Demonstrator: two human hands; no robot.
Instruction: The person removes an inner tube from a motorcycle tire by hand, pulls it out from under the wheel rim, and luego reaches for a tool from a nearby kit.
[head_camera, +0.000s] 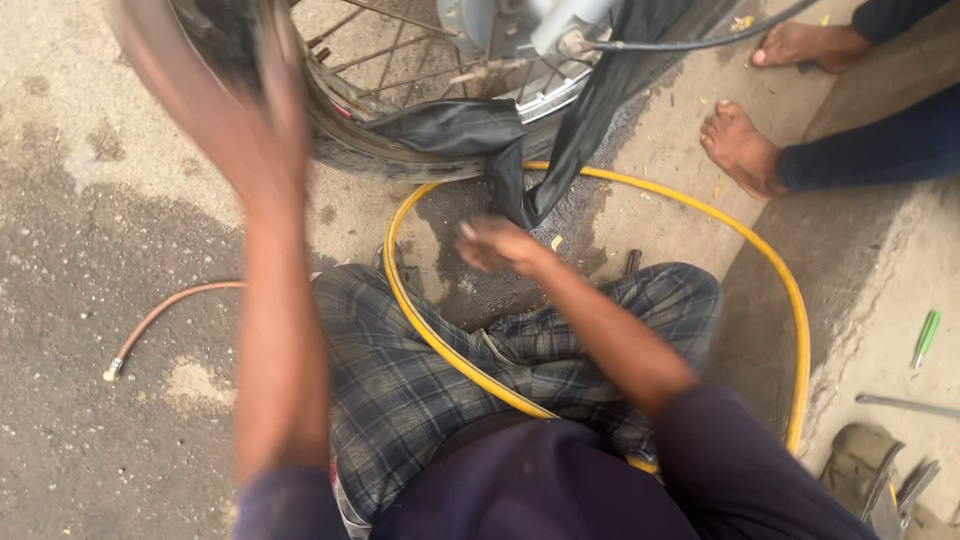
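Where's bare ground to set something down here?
Free: the concrete left of the left arm, around the thin reddish hose. Crowded: between the wheel and the lap, where the black inner tube, right hand and yellow hose meet. Tools sit on the right ledge.

Crowded by the wheel, open ground to the left

The yellow hose, inner tube and spoked wheel crowd the centre; bare concrete lies open left.

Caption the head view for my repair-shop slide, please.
Left hand grips the spoked wheel; right hand reaches the black inner tube, a yellow hose looping around.
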